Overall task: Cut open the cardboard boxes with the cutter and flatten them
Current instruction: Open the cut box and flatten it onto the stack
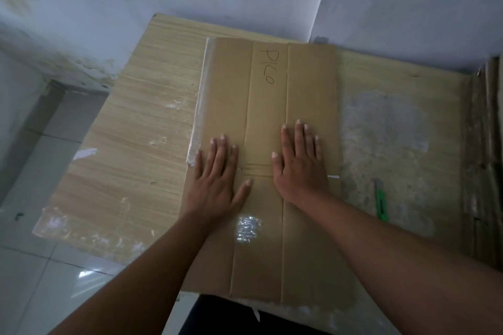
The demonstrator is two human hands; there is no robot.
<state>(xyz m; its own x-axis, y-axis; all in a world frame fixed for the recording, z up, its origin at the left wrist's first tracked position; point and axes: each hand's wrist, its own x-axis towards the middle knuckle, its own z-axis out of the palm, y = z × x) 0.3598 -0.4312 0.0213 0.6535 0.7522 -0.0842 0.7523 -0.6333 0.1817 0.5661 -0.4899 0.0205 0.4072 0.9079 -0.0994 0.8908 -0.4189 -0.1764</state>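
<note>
**Both palms flat on the opened box**

Head view: two bare forearms reach in from the bottom edge. The left hand (217, 182) and right hand (300, 166) lie side by side, fingers straight and spread. Both press down on the flattened cardboard box (266, 106) and grasp nothing. The box lies flat on the wooden table (136, 144), its length running away from the person, with a shiny tape patch (247, 227) beside the left wrist. The green cutter (381, 201) lies on the table just right of the box, untouched. A cardboard stack (484, 158) sits at the table's right edge.
</note>
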